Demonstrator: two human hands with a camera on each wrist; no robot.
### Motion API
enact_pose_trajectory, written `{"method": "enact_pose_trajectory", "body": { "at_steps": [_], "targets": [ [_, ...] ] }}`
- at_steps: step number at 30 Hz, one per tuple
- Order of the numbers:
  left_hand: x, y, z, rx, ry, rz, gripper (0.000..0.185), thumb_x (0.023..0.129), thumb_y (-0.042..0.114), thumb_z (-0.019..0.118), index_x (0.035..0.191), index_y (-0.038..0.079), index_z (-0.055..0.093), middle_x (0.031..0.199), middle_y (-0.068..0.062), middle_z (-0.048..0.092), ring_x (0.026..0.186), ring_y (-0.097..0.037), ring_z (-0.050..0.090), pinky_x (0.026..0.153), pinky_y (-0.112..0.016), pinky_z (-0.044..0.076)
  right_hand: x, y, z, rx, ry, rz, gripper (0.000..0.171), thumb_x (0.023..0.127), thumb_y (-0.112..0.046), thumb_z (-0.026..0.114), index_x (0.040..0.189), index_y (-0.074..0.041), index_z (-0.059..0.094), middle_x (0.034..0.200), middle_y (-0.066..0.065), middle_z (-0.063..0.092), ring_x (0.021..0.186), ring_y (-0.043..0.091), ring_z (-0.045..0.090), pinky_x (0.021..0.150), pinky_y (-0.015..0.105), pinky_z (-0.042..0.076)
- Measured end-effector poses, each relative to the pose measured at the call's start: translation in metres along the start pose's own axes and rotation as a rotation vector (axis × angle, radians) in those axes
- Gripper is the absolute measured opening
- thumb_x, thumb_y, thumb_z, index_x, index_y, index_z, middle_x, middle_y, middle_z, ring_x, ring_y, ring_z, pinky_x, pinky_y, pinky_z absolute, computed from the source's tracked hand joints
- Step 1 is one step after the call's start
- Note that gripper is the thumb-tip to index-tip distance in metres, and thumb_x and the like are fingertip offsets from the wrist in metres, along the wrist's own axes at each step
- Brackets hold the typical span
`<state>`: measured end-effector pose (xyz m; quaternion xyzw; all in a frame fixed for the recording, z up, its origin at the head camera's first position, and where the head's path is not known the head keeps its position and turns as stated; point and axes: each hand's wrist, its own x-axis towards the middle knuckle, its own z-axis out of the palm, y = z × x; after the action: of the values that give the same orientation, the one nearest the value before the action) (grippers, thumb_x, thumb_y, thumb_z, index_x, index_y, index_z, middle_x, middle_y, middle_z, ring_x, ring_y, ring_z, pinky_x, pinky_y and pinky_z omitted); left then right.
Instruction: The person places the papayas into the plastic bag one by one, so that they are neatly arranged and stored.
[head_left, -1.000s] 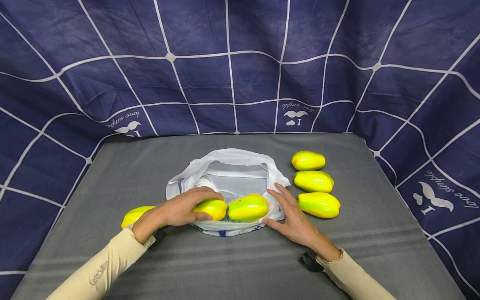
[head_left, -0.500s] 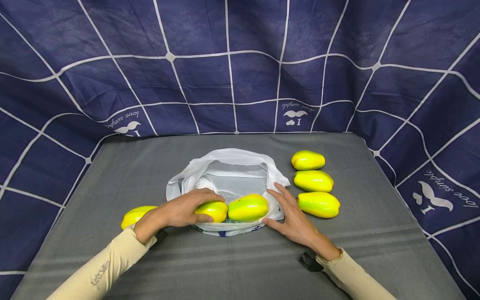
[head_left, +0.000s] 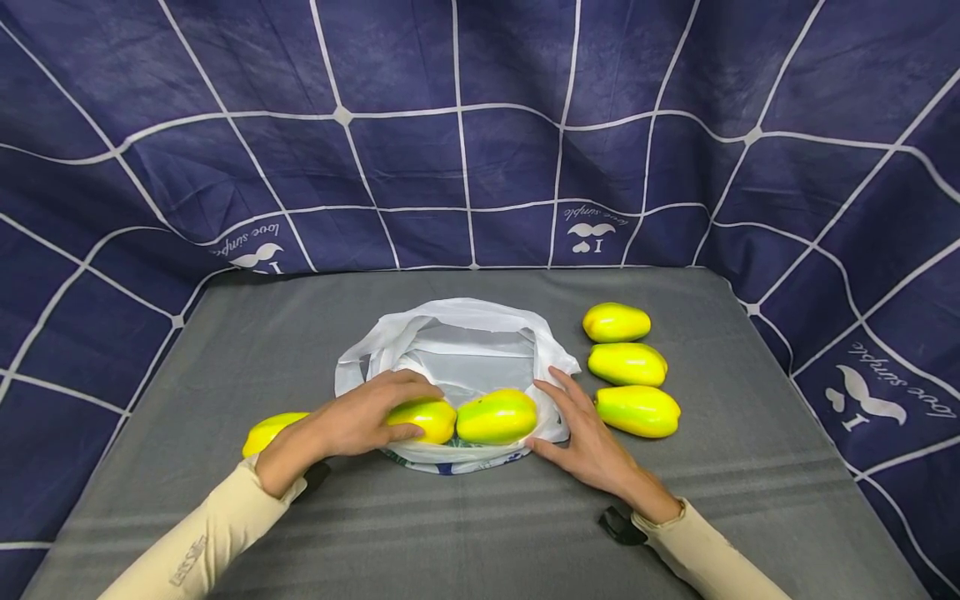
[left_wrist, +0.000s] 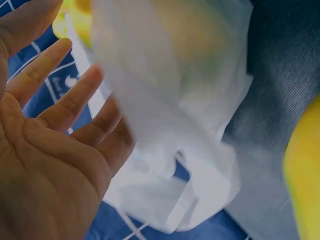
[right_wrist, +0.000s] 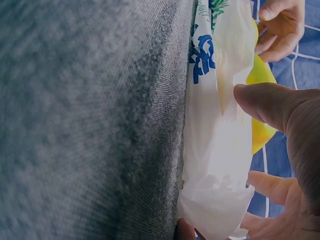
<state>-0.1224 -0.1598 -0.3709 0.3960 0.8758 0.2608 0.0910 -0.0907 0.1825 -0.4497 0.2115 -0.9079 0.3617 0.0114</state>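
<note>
A white plastic bag point(head_left: 480, 312) lies with its mouth spread open on the grey cloth. Two yellow-green papayas sit side by side inside its near rim, a left papaya point(head_left: 435, 422) and a right papaya point(head_left: 497, 417). My left hand point(head_left: 363, 417) is over the left papaya in the head view; the left wrist view shows its fingers point(left_wrist: 70, 102) spread and nearly straight beside the bag, palm bare. My right hand point(head_left: 588, 440) rests at the bag's right side, fingers extended, thumb point(right_wrist: 260, 102) at the near rim.
Three more papayas point(head_left: 628, 364) lie in a column right of the bag, close to my right hand. Another papaya point(head_left: 272, 432) lies left of it, partly behind my left wrist. A blue checked curtain point(head_left: 465, 167) stands behind the grey table surface point(head_left: 480, 542).
My left hand has shifted slightly left, baring a little more of the left papaya. The right hand, the bag and the other papayas look unmoved.
</note>
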Motion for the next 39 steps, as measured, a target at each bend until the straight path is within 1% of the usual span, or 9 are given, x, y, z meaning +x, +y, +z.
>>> {"method": "enact_pose_trajectory", "body": {
  "at_steps": [4, 11, 13, 17, 21, 26, 32, 35, 39],
  "targets": [
    [-0.009, 0.008, -0.009, 0.029, 0.059, -0.025, 0.046, 0.088, 0.017, 0.077, 0.131, 0.016, 0.064, 0.130, 0.001, 0.062, 0.121, -0.020, 0.055, 0.103, -0.045, 0.045, 0.000, 0.000, 0.001, -0.002, 0.002, -0.005, 0.079, 0.085, -0.033, 0.081, 0.151, -0.014, 0.042, 0.164, 0.014, 0.023, 0.148, 0.037, 0.028, 0.113, 0.064, 0.029],
    [-0.034, 0.008, -0.024, 0.071, 0.233, -0.003, 0.050, 0.085, 0.010, 0.079, 0.132, 0.016, 0.063, 0.131, 0.003, 0.062, 0.123, -0.020, 0.056, 0.101, -0.042, 0.045, 0.000, 0.000, 0.000, -0.012, 0.006, -0.007, 0.080, 0.085, -0.032, 0.081, 0.152, -0.015, 0.042, 0.164, 0.013, 0.023, 0.148, 0.037, 0.029, 0.113, 0.064, 0.030],
    [-0.043, 0.007, -0.027, 0.075, 0.263, -0.031, 0.052, 0.085, 0.009, 0.080, 0.133, 0.017, 0.062, 0.133, 0.001, 0.061, 0.124, -0.021, 0.056, 0.097, -0.041, 0.048, 0.000, 0.000, 0.000, -0.010, 0.005, -0.008, 0.080, 0.085, -0.032, 0.082, 0.152, -0.015, 0.042, 0.164, 0.014, 0.023, 0.148, 0.037, 0.029, 0.113, 0.064, 0.030],
    [-0.060, 0.006, -0.034, 0.088, 0.313, -0.121, 0.057, 0.082, 0.010, 0.082, 0.135, 0.017, 0.061, 0.137, -0.005, 0.059, 0.124, -0.026, 0.055, 0.095, -0.046, 0.048, 0.000, 0.000, 0.000, -0.006, 0.004, -0.010, 0.080, 0.084, -0.032, 0.082, 0.152, -0.015, 0.042, 0.164, 0.014, 0.023, 0.148, 0.037, 0.028, 0.113, 0.064, 0.030],
    [-0.074, 0.003, -0.041, 0.100, 0.360, -0.157, 0.062, 0.079, 0.011, 0.085, 0.135, 0.018, 0.062, 0.137, -0.005, 0.058, 0.122, -0.025, 0.055, 0.096, -0.044, 0.045, 0.000, 0.000, 0.001, -0.006, 0.003, -0.009, 0.081, 0.084, -0.032, 0.082, 0.152, -0.015, 0.041, 0.164, 0.013, 0.023, 0.148, 0.037, 0.028, 0.113, 0.064, 0.030],
    [-0.091, -0.009, -0.044, 0.099, 0.380, -0.203, 0.064, 0.078, 0.015, 0.087, 0.137, 0.023, 0.060, 0.138, -0.003, 0.057, 0.122, -0.024, 0.055, 0.099, -0.023, 0.039, 0.000, 0.000, 0.001, -0.009, 0.009, -0.011, 0.080, 0.084, -0.032, 0.082, 0.151, -0.014, 0.042, 0.164, 0.014, 0.024, 0.148, 0.038, 0.029, 0.113, 0.063, 0.030],
    [-0.109, -0.033, -0.040, 0.092, 0.354, -0.258, 0.067, 0.076, 0.019, 0.088, 0.136, 0.023, 0.060, 0.136, -0.006, 0.059, 0.121, -0.025, 0.055, 0.096, -0.015, 0.035, 0.000, -0.001, 0.001, -0.011, 0.009, -0.010, 0.080, 0.084, -0.031, 0.082, 0.151, -0.013, 0.043, 0.164, 0.014, 0.024, 0.148, 0.038, 0.029, 0.113, 0.064, 0.030],
    [-0.116, -0.042, -0.036, 0.044, 0.330, -0.261, 0.067, 0.076, 0.022, 0.088, 0.136, 0.023, 0.060, 0.137, -0.006, 0.058, 0.124, -0.009, 0.050, 0.096, -0.006, 0.028, 0.001, -0.001, 0.001, -0.014, 0.007, -0.006, 0.080, 0.084, -0.032, 0.082, 0.151, -0.013, 0.043, 0.164, 0.014, 0.024, 0.148, 0.038, 0.029, 0.113, 0.064, 0.030],
    [-0.124, -0.051, -0.030, -0.066, 0.285, -0.254, 0.067, 0.076, 0.022, 0.087, 0.137, 0.022, 0.060, 0.140, -0.007, 0.054, 0.125, 0.013, 0.037, 0.096, -0.001, 0.023, 0.000, -0.001, 0.001, -0.014, 0.004, 0.003, 0.080, 0.084, -0.032, 0.082, 0.151, -0.014, 0.042, 0.164, 0.013, 0.024, 0.148, 0.038, 0.028, 0.113, 0.064, 0.030]
  ]
}}
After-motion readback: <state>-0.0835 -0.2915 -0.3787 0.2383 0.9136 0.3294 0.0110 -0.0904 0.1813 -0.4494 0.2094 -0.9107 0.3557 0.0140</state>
